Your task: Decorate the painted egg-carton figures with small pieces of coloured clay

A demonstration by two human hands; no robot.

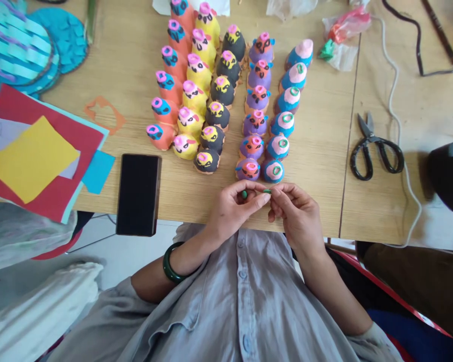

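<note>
we look down on a wooden worktop (313,201), where two bare hands meet at the middle of its near edge. the left hand (234,208) and the right hand (300,213) are both narrow, fingertips pinching one small green strip (267,191) between them; a green ball (244,194) sits inside the left's curled fingers. just past the fingertips stand the nearest blue figure (272,172) and the nearest purple figure (248,170), their rows running toward the far edge. we judge the strip could tear or flatten if the fingers pull or squeeze too hard, and the ball could drop if the left's curl loosens. a forward nudge could topple those close figures. the phone (138,196) overhangs the near edge, toward the left corner, so a stray elbow could tip it off.
</note>
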